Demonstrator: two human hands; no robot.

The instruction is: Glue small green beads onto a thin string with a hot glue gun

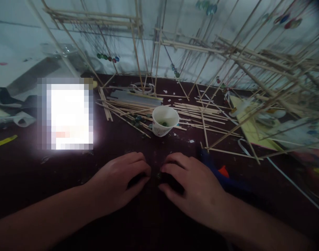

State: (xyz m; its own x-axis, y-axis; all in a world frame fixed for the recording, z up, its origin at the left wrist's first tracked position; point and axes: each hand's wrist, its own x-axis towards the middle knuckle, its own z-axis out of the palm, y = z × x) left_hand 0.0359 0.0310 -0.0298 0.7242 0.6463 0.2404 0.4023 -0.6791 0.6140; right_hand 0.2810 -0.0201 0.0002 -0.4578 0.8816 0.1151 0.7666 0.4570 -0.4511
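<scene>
I have a small, dark glass marble [158,176] on or just above the table [151,223], between my two hands and close to my right fingertips. From it, my right hand [194,177] sits at three o'clock, fingers curled, with a gap between thumb and forefinger; my left hand [117,176] is at nine o'clock, thumb and forefinger tips nearly meeting, nothing showing in them. It's dim and blurred here, so I can't tell whether either hand actually grips anything. The paper cup [161,130] stands at twelve o'clock, more marbles [137,120] at eleven. I'd expect the marble to be light, hard, slick and quick to roll: best pinched across its widest part with soft fingertip pads, squeezing gently, never from above its middle.
</scene>
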